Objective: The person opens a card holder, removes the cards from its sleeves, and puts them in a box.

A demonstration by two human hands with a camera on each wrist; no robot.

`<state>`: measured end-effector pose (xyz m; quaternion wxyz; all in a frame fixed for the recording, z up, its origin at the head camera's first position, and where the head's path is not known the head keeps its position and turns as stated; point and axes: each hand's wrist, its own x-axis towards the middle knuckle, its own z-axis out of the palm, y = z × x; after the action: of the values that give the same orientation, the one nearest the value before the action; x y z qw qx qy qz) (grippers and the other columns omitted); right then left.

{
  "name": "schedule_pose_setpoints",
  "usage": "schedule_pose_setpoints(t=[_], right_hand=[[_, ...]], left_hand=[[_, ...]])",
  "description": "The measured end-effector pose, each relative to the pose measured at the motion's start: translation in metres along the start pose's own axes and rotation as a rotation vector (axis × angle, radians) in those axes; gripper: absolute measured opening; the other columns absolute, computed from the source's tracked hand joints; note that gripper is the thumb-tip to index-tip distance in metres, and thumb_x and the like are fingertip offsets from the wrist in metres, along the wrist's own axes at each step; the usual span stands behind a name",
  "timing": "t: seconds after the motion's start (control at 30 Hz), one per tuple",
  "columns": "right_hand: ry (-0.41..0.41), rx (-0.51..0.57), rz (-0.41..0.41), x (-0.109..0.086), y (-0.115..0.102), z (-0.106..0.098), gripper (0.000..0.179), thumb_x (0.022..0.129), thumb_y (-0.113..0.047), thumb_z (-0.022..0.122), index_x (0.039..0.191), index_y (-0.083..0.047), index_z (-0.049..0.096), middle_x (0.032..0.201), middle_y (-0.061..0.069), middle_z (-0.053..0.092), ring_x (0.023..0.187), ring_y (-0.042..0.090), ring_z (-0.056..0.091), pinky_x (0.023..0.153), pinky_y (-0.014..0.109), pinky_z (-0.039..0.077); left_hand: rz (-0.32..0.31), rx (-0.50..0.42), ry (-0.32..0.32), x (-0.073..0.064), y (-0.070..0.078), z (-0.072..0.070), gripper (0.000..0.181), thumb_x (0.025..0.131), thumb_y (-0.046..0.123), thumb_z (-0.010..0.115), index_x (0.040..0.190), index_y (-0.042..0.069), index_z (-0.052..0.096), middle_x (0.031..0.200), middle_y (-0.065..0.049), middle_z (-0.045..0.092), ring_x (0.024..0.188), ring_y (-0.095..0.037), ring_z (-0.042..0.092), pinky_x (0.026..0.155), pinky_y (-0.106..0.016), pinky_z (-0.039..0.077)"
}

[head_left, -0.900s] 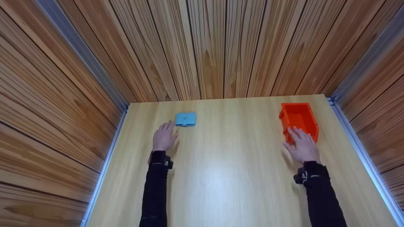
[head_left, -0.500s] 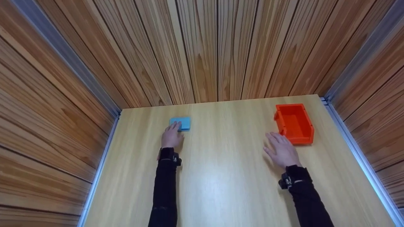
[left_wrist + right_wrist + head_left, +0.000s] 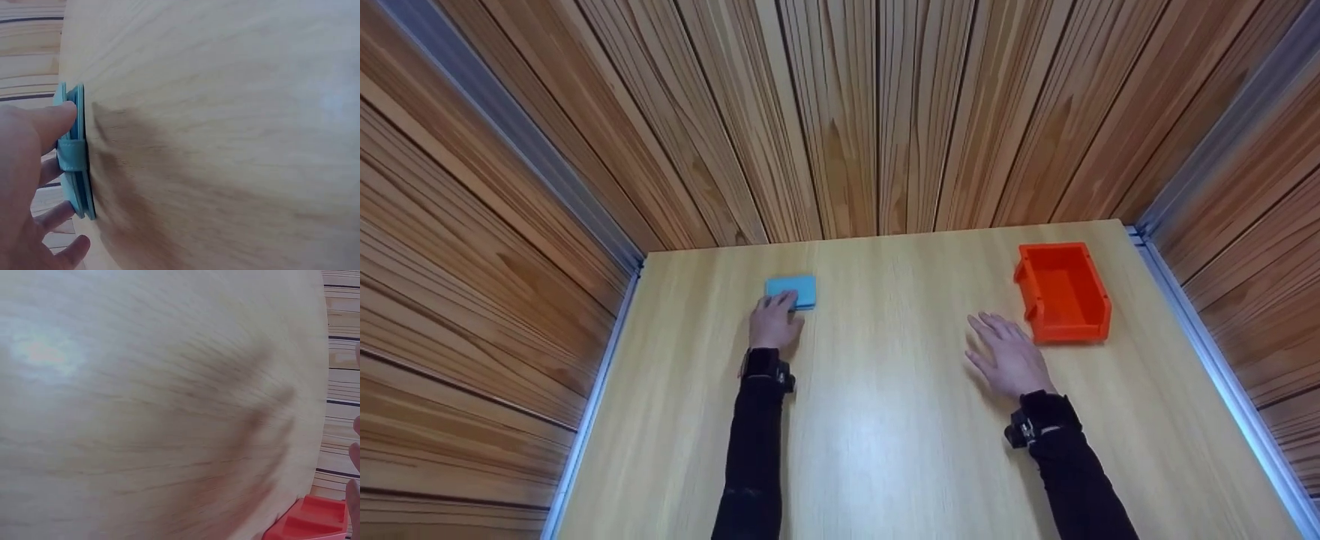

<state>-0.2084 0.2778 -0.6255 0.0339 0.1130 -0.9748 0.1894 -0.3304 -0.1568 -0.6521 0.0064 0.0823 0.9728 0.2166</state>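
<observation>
A light blue wallet (image 3: 804, 288) with a strap lies flat near the far edge of the table, on the left. My left hand (image 3: 771, 324) rests its spread fingers over the wallet's left part. In the left wrist view, the thumb (image 3: 63, 117) overlaps the wallet's front edge beside the strap (image 3: 72, 156), while the other fingers reach along its upper side. My right hand (image 3: 1009, 358) is spread over the table with nothing in it, left of and nearer than an orange-red bin (image 3: 1071, 332). Only some of its fingertips show at the right border of the right wrist view.
The light wood table (image 3: 877, 435) ends at a plank wall (image 3: 855, 150) at the back. Metal rails (image 3: 592, 397) run along the table's sides, with more plank walls beyond them. The bin stands near the far right corner.
My left hand has moved right and onto the wallet. My right hand has drawn away from over the bin's front, leftward to the table. The head view has shifted slightly.
</observation>
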Motion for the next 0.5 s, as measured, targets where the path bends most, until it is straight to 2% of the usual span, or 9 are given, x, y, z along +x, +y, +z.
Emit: schedule_pose_setpoints(t=[0.17, 0.3, 0.5], right_hand=[[-0.024, 0.006, 0.006, 0.002, -0.003, 0.0, 0.065, 0.102, -0.034, 0.063, 0.159, -0.01, 0.041, 0.162, 0.017, 0.041, 0.152, 0.04, 0.033, 0.124, 0.058, 0.02], [-0.015, -0.003, 0.002, 0.004, -0.006, 0.0, 0.065, 0.102, -0.035, 0.063, 0.159, -0.011, 0.041, 0.163, 0.017, 0.041, 0.151, 0.04, 0.033, 0.123, 0.059, 0.02], [-0.008, 0.01, -0.02, 0.007, -0.013, 0.002, 0.065, 0.102, -0.034, 0.063, 0.159, -0.011, 0.042, 0.162, 0.017, 0.042, 0.151, 0.04, 0.034, 0.124, 0.058, 0.021]], left_hand=[[0.075, 0.0, 0.012, -0.006, 0.01, 0.007, 0.051, 0.1, 0.024, 0.066, 0.149, 0.012, 0.057, 0.151, -0.015, 0.055, 0.137, -0.045, 0.045, 0.111, -0.058, 0.039], [0.168, 0.003, 0.015, -0.012, 0.029, 0.015, 0.05, 0.098, 0.024, 0.068, 0.146, 0.012, 0.06, 0.145, -0.016, 0.059, 0.136, -0.047, 0.046, 0.109, -0.058, 0.043], [0.277, 0.027, -0.068, -0.024, 0.067, 0.028, 0.051, 0.098, 0.026, 0.069, 0.147, 0.016, 0.059, 0.143, -0.01, 0.06, 0.134, -0.04, 0.048, 0.106, -0.05, 0.048]])
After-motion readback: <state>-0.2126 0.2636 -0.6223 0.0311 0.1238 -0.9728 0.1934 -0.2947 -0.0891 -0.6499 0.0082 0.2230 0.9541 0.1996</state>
